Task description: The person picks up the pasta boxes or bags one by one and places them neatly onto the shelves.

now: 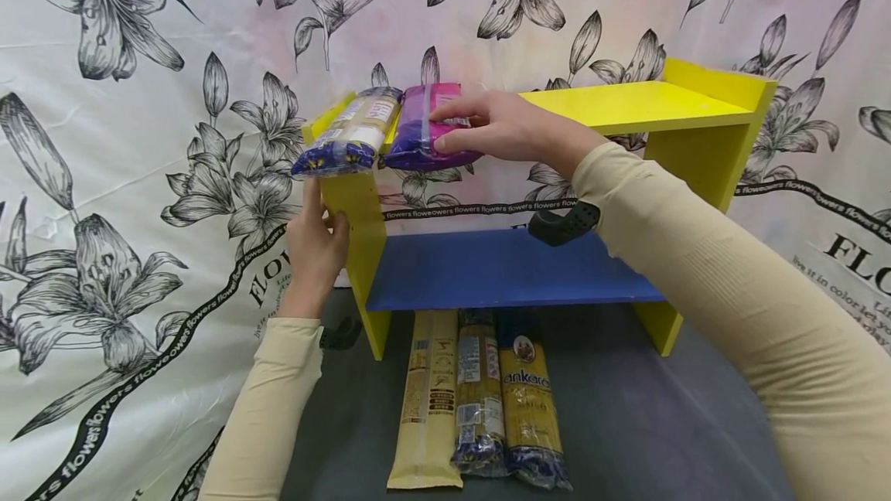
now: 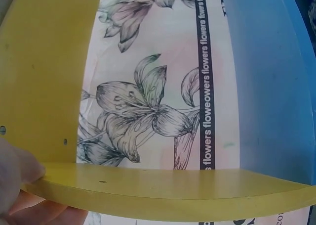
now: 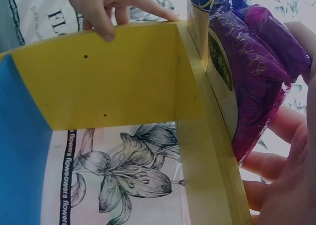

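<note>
Up on the yellow top board [image 1: 592,107] lies the purple packet [image 1: 418,126], just right of a blue-ended pasta packet [image 1: 355,130], its near end seeming to poke past the board's front edge; my right hand [image 1: 504,128] holds it, thumb and fingers curved about it, though how hard I squeeze I cannot tell; a light, spread hold should suit such a soft, slippery-looking wrapper, and I would guide it level, square to its neighbour, with its weight well back over the board; too firm a push sideways could shove the pasta packet leftward. My left hand [image 1: 316,246] grips the side panel [image 1: 366,234] of the shelf, thumb over the front edge and fingers outside; that brace ought to steady the frame against any push from the right. Below the top board runs a blue board [image 1: 508,269]; lower, on the dark grey table [image 1: 341,447], a beige packet [image 1: 426,400], a clear packet [image 1: 480,389] and an ankara packet [image 1: 529,408] lie side by side; a flower-printed cloth [image 1: 418,14] hangs behind.
</note>
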A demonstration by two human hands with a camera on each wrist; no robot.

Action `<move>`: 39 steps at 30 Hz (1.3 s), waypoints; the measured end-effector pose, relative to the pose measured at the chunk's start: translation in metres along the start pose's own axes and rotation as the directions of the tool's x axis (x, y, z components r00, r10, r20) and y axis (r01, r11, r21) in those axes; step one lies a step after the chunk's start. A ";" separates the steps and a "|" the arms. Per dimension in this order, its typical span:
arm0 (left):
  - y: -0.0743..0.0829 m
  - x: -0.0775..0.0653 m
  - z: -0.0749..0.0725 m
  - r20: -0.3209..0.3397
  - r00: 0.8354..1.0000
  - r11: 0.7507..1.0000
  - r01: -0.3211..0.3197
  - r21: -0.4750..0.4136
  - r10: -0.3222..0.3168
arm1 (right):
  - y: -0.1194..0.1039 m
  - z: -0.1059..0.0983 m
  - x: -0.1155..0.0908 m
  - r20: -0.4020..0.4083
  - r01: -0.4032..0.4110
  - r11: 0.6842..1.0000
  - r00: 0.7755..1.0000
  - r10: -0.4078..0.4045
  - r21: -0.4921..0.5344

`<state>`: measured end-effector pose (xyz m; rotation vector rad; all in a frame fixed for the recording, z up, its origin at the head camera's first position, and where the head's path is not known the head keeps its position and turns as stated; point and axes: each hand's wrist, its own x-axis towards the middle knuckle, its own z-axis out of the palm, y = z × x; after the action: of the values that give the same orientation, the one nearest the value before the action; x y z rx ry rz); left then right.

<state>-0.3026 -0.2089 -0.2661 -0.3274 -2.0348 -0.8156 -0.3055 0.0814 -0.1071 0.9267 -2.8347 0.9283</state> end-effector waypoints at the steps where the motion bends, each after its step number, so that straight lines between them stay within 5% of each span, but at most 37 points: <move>1: 0.000 0.000 0.000 0.000 1.000 1.000 -0.003 -0.002 0.003 | 0.000 0.000 -0.001 -0.006 -0.002 1.000 1.000 0.002 0.003; 6: 0.002 0.000 0.003 -0.003 1.000 1.000 -0.018 -0.017 0.018 | 0.002 0.000 -0.014 -0.066 -0.016 0.998 0.998 0.020 0.058; 10: 0.003 0.000 0.004 -0.004 1.000 1.000 -0.019 -0.004 0.019 | 0.008 0.002 -0.041 -0.201 0.013 0.995 0.979 0.008 0.103; 15: 0.007 0.001 0.004 -0.010 0.999 0.999 -0.032 0.013 0.032 | 0.034 0.010 -0.088 -0.454 0.139 0.990 0.883 -0.122 0.005; 18: 0.008 0.003 0.003 -0.021 0.998 0.998 -0.050 0.024 0.051 | 0.058 0.020 -0.115 -0.475 0.180 0.978 0.855 -0.208 -0.104; 24: 0.007 0.004 0.002 -0.022 0.999 0.999 -0.028 0.036 0.029 | 0.107 0.056 -0.156 -0.271 0.204 0.966 0.932 -0.242 -0.160; 29: 0.005 0.002 0.002 -0.002 1.000 1.000 0.013 0.006 -0.013 | 0.130 0.095 -0.178 -0.034 0.121 0.990 0.992 -0.124 -0.078; 33: 0.003 0.000 0.003 0.002 1.000 1.000 0.020 -0.008 -0.020 | 0.144 0.127 -0.185 0.138 -0.014 1.000 0.990 0.012 0.010; 39: 0.002 -0.001 0.002 -0.020 1.000 1.000 0.015 -0.002 -0.015 | 0.171 0.175 -0.181 0.266 -0.234 0.968 0.942 0.204 0.086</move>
<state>-0.3024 -0.2061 -0.2666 -0.3045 -2.0204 -0.8264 -0.2219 0.1929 -0.3777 0.8034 -3.1867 1.0797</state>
